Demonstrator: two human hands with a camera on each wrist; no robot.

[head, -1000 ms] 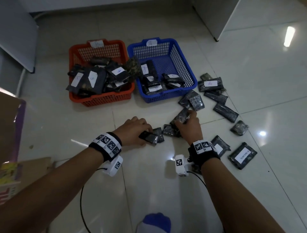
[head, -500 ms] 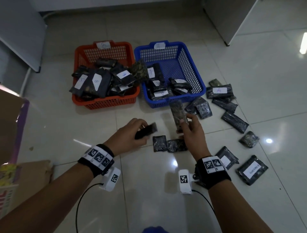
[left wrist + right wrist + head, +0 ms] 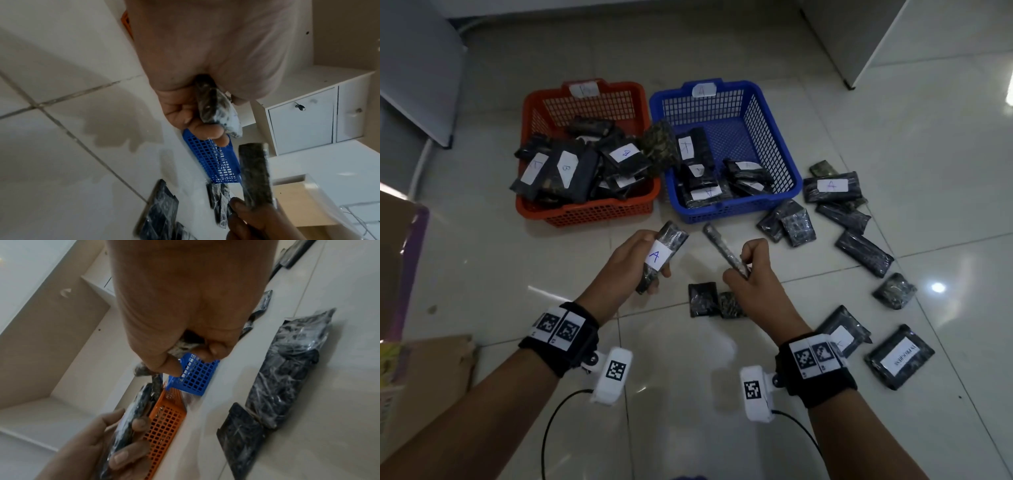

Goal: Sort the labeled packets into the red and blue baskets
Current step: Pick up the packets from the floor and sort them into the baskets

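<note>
Head view: left hand point(image 3: 633, 263), centre frame, gripped a packet marked A point(image 3: 659, 258), fingers curled round it. A second ago both hands were down on the floor pile; half a second ago the label faced away, now it was turned up and readable. Right hand point(image 3: 751, 270) pinched a second packet point(image 3: 726, 251) edge-on; its label not visible. Blue basket point(image 3: 774, 144) at upper centre carried a tag reading A, red basket point(image 3: 541, 113) to its left. Judgement: the A packet belongs in the blue basket; the second needs turning before sorting.

Left wrist view: packet marked A point(image 3: 216, 105) wedged between thumb and fingers, above blue basket mesh point(image 3: 213, 159).

Right wrist view: second packet point(image 3: 183, 345) pinched tightly at its end; loose packets point(image 3: 285, 369) on the tiles at right.
</note>
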